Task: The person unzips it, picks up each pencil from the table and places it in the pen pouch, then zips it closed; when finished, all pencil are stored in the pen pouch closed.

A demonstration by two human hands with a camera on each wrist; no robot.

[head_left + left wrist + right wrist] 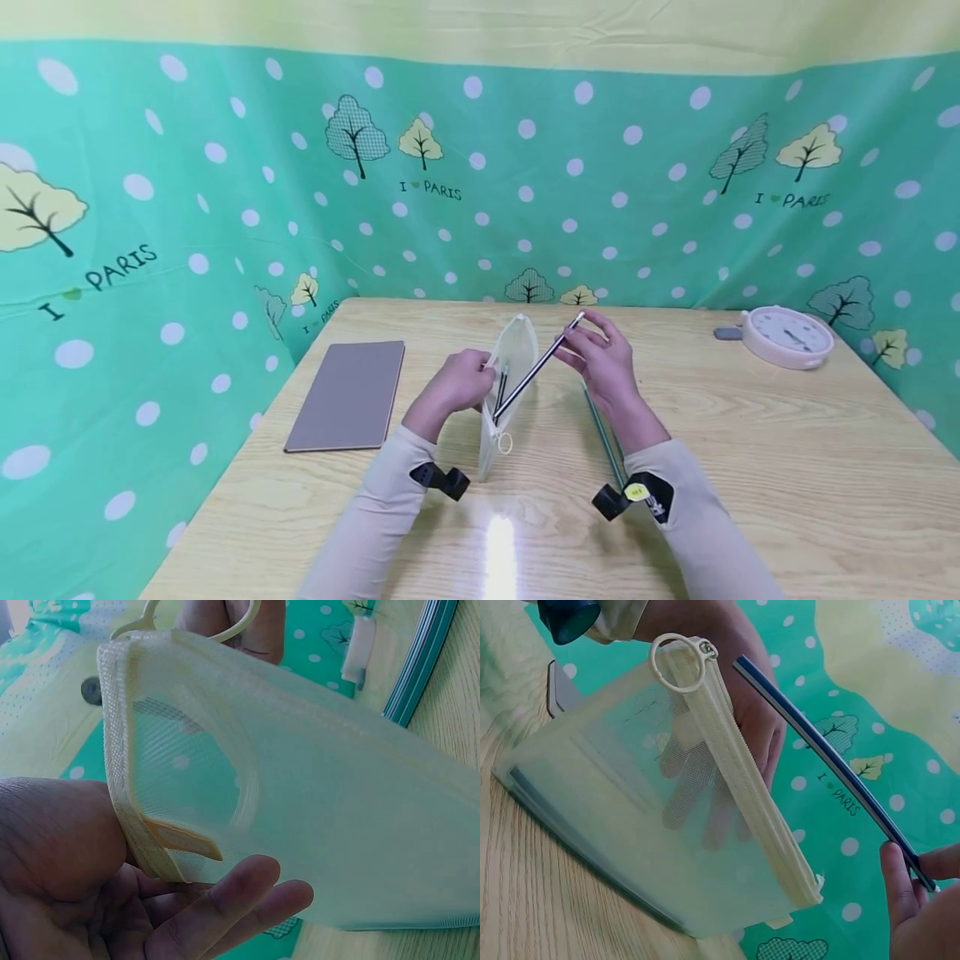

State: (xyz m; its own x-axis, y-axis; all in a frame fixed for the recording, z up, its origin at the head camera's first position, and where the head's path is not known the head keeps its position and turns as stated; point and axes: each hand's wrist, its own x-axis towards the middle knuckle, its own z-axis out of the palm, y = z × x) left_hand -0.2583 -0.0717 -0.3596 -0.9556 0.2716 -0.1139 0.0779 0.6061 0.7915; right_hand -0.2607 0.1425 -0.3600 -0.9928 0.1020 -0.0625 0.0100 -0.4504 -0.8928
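Note:
My left hand [459,382] grips a pale, see-through zip pouch [337,817] by its top edge, holding it upright with its mouth open. A round pull ring [676,664] hangs at one end of the zip. Between thumb and fingertips, my right hand [606,360] pinches one end of a dark pencil with pale stripes [832,761]. The pencil slants down toward the mouth; its lower tip appears just outside it in the right wrist view. Another dark pencil [502,385] shows inside the pouch. Teal pencils [602,429] lie on the table under my right wrist, partly hidden.
A grey-brown notebook [348,396] lies on the left of the wooden table [750,467]. At the back right is a pale pink round clock [787,336], with a small grey object [727,333] beside it. A patterned green curtain [555,192] encloses the table.

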